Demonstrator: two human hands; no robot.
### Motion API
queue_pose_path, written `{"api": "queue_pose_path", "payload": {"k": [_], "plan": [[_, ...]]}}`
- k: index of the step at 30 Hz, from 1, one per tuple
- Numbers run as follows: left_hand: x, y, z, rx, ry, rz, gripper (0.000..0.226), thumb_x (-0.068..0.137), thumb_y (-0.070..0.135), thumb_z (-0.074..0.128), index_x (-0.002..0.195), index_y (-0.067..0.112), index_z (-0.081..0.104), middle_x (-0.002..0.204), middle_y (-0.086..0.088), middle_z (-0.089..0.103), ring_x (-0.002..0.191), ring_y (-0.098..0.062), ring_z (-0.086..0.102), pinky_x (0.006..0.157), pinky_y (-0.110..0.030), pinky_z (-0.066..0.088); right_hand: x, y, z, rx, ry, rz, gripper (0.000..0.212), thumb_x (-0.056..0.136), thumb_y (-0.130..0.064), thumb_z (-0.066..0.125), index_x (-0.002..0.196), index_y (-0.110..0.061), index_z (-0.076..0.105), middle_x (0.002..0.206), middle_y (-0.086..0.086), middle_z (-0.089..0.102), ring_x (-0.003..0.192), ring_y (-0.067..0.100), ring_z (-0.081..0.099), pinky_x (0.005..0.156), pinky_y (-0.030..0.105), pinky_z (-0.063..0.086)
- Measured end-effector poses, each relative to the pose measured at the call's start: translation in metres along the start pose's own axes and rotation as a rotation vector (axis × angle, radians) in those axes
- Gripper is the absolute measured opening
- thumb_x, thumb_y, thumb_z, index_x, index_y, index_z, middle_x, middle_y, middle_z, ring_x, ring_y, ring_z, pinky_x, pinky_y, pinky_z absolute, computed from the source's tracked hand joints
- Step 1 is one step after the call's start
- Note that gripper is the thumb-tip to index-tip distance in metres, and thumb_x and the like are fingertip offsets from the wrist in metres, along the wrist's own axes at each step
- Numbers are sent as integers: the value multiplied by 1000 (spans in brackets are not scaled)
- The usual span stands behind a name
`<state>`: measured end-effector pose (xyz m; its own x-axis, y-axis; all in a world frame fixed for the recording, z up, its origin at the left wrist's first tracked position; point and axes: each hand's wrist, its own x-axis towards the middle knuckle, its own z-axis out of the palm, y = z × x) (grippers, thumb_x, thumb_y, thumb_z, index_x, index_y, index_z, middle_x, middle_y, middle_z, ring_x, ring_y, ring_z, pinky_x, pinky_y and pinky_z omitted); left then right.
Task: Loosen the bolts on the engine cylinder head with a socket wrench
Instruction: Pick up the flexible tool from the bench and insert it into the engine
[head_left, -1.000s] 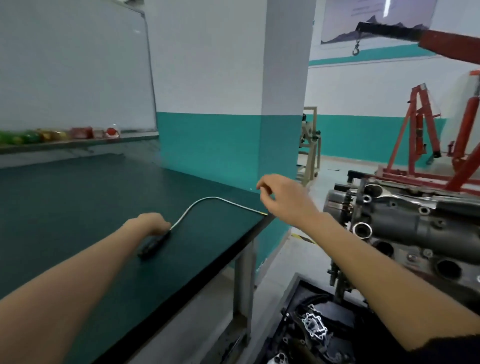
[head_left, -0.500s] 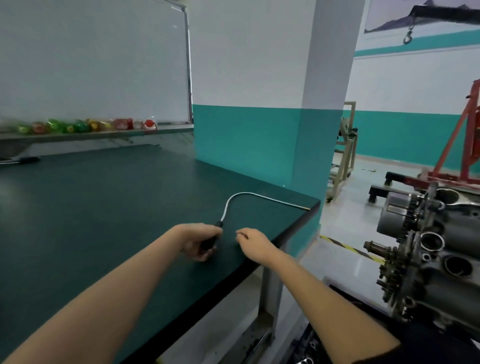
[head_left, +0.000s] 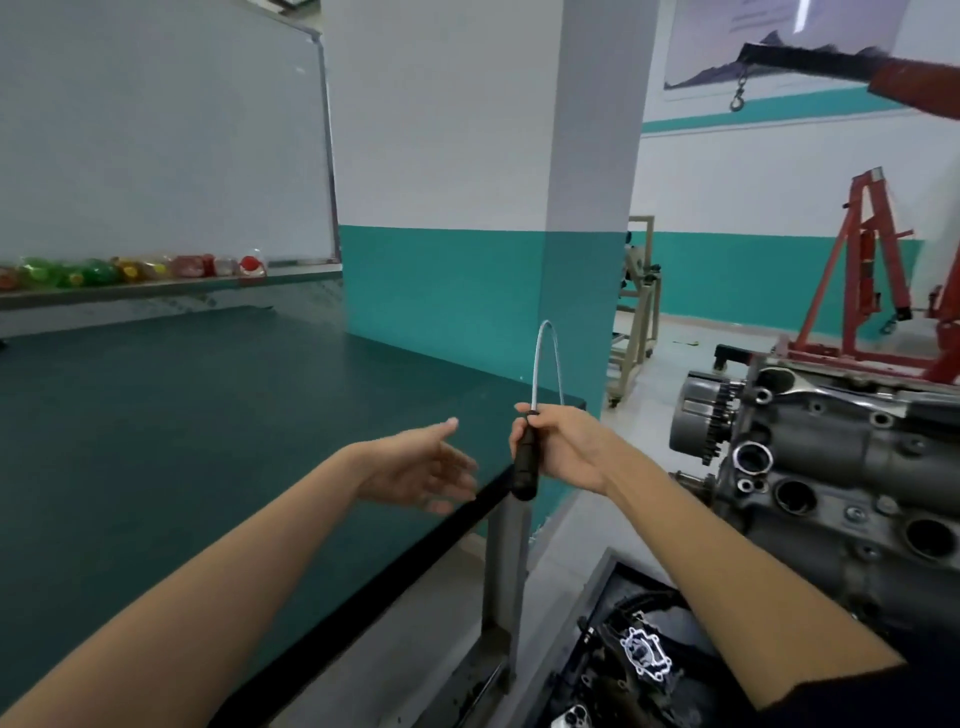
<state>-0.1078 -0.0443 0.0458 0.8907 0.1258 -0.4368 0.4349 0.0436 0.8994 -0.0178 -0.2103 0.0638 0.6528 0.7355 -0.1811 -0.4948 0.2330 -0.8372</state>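
Head view: my right hand (head_left: 563, 444) grips a black-handled flexible metal tool (head_left: 524, 457) past the green bench (head_left: 208, 441) corner; left hand (head_left: 421, 467) open. Grey engine cylinder head (head_left: 831, 467) waits rightward; I'd carry it there next.

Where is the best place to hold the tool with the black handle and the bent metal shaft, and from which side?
Grip the tool by its thick black handle, which hangs nearly upright past the table edge. The thin shaft above loops over and would likely flex. The right hand already holds the handle from its right, so the open left hand could come from the free left side.
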Motion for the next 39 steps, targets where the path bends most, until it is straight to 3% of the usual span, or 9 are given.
{"api": "queue_pose_path", "payload": {"k": [4,7,11,14,17,22,28,33,39], "plan": [[27,18,16,-278,386,297,47,101,33,33,138,5,32,130,-21,48,118,-31,50,92,-39,43,-55,-34,-27,-163,-42,16,18,90,-5,27,89,-10,44,56,1,37,37,9,35,36,17,34],[41,40,47,201,540,508,57,95,17,48,145,10,22,150,-14,25,136,-27,28,111,-38,25,-99,-58,-38,-479,-8,-25,22,93,-24,32,78,-14,43,49,-4,31,30,5,24,31,12,23],[44,67,100,494,655,789,57,94,20,52,141,1,27,147,-19,25,137,-26,23,111,-29,16,-172,-90,-57,-938,87,-290,33,94,-40,44,73,-15,37,48,-5,28,30,6,23,31,12,22],[32,83,132,364,781,1101,26,94,17,52,114,2,45,113,-15,50,110,-27,48,96,-31,35,-235,-116,-73,-1221,151,-392,42,87,-50,49,81,-9,49,50,-6,34,34,8,27,31,16,27],[10,94,163,81,516,1180,17,93,16,53,89,20,36,85,1,46,89,-22,57,69,-30,52,-291,-136,-85,-1357,242,-448,52,78,-61,51,74,-9,50,48,-6,37,34,9,28,33,17,29],[-19,110,209,137,326,1136,17,95,31,49,105,18,49,83,5,47,78,-9,49,77,-29,45,-354,-147,-99,-1364,311,-542,49,84,-55,56,51,-21,44,40,-6,30,29,9,24,34,12,26],[-49,115,267,-162,-176,1009,40,100,32,38,63,15,38,52,6,40,54,-10,40,60,-21,40,-390,-150,-112,-1403,484,-665,49,76,-47,54,39,-18,42,36,-2,30,31,11,24,35,13,25],[-40,97,302,-10,-170,965,37,97,23,46,62,20,34,51,9,27,52,-11,22,57,-27,22,-370,-138,-108,-1374,528,-701,45,80,-50,45,45,-23,43,39,-7,32,34,4,26,35,12,27],[-7,69,312,178,-85,1000,43,92,32,54,58,23,29,56,3,23,50,-10,20,52,-30,19,-323,-126,-93,-1394,555,-1029,35,89,-51,35,70,-25,47,49,-5,42,38,3,34,41,14,32]]}}
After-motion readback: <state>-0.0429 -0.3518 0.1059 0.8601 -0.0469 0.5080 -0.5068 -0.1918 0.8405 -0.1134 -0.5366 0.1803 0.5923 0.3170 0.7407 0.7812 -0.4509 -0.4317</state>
